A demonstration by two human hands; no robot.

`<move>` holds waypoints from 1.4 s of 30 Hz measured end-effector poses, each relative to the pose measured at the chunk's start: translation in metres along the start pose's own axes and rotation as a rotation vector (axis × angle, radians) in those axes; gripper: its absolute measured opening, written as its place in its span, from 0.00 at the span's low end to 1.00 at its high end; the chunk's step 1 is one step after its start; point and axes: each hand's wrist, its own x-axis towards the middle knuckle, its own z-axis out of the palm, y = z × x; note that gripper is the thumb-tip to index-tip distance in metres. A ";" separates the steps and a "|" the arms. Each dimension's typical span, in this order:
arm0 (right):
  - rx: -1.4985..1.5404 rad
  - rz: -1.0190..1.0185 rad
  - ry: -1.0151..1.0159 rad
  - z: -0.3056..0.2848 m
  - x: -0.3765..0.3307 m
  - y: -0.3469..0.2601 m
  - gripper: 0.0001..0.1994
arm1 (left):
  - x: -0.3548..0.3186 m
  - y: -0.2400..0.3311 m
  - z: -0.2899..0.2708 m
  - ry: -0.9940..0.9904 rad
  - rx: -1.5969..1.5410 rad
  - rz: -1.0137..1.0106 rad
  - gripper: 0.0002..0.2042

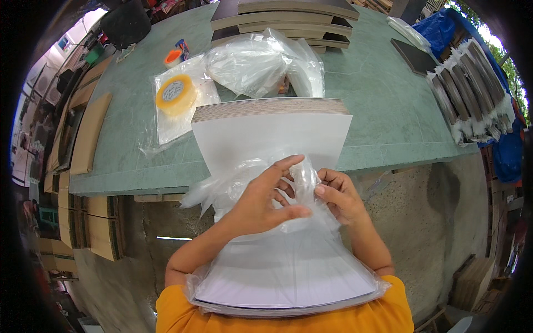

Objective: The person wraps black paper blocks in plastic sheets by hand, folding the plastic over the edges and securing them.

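My right hand [340, 195] pinches a gathered fold of a clear plastic bag [304, 180] between thumb and fingers. Beside it, my left hand [266, 195] is open, its fingers curved and spread around the near side of the same fold. Loose crumpled film spreads leftward beneath my hands. Close against my orange shirt is a flat white board [286, 280] covered in clear plastic. Beyond my hands, a stack of white boards [272, 133] reaches over the table's near edge, its layered far edge showing.
On the green table [388, 111] lie a roll of clear tape [176, 94] on flat plastic bags, a small orange tape roll [172, 57] and heaped clear film [250, 64]. Dark panels [288, 25] are stacked behind. Wrapped panels [469, 91] lean at right; cardboard [91, 133] stands left.
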 end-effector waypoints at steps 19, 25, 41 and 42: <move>0.316 -0.166 0.358 -0.023 0.001 -0.007 0.06 | -0.028 -0.036 -0.046 0.350 0.184 -0.005 0.08; -0.032 -0.091 0.168 -0.057 -0.023 -0.030 0.10 | -0.077 -0.027 -0.149 1.195 -0.156 0.127 0.07; 0.036 -0.016 0.110 0.019 0.020 -0.030 0.17 | -0.017 0.016 -0.088 0.607 0.047 -0.229 0.07; -0.063 -0.052 0.067 0.017 0.023 -0.023 0.16 | -0.016 0.021 -0.082 0.507 0.168 -0.154 0.06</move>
